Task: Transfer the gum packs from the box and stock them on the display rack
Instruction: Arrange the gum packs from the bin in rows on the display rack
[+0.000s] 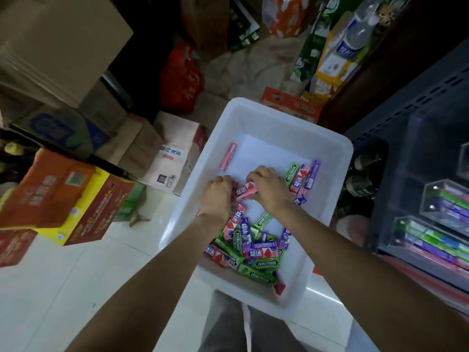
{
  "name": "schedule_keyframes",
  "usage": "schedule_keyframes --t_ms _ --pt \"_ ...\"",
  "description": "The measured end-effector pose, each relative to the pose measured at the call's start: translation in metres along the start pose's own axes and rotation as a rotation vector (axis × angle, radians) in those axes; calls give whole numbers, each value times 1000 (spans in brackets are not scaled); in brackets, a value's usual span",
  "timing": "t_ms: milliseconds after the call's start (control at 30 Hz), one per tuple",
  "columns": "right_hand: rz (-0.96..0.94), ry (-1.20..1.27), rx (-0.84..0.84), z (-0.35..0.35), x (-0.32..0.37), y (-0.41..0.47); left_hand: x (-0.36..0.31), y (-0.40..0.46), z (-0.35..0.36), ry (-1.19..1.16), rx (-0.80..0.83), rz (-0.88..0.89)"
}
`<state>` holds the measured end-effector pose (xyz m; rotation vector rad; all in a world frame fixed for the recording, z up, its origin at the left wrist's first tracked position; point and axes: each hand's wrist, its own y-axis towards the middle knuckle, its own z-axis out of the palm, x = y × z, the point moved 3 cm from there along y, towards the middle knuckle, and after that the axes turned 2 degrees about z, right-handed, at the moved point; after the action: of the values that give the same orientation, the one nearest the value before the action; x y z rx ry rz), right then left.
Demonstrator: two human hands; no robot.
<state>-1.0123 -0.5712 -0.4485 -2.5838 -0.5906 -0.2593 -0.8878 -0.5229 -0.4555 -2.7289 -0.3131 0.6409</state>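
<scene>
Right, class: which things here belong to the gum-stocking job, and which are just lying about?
Belong to the job:
white box
gum packs
display rack
left hand and right hand, both holding pink packs

Just lying about:
red bag
water bottle
orange carton

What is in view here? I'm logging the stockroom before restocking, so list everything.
bin: one, white, centre floor.
gum packs: many, green, purple and pink, heaped at the bin's near end; a few by its right wall.
lone pack: one, pink, against the bin's left wall.
rack: one, clear, right; holds green, purple and pink packs.
cartons: several, orange, yellow, red, left floor.
red bag: one, behind the bin.
bottle: one, clear, top right.
left hand: grips pink packs.
right hand: grips a pink pack.
</scene>
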Motion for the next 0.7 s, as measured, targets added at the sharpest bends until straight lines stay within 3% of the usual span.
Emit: schedule_keyframes --t_ms 200,333,367,400,467,500,533,567,700 --pt "205 7 -70 -12 -27 -1 -4 18 -1 -237 -56 -91" --pt "281 22 -83 -16 -27 5 -10 28 15 -150 3 -155" --pt "286 14 -86 -17 -26 6 -5 35 7 52 -87 -116" --pt "290 1 -87 -17 -26 7 -1 40 1 -38 -270 -168" --pt "289 -10 -82 -18 -26 7 0 28 -4 -194 -231 -222" --pt "290 -1 -80 -19 -27 7 -7 27 15 -113 -224 -228" --pt "293 27 -77 -18 -28 7 -15 29 18 -72 -166 -58" --pt "300 73 -73 -19 -29 7 -20 30 12 -79 -166 -10" --pt "347 296 -40 -19 -36 11 -25 40 -4 164 -116 -120"
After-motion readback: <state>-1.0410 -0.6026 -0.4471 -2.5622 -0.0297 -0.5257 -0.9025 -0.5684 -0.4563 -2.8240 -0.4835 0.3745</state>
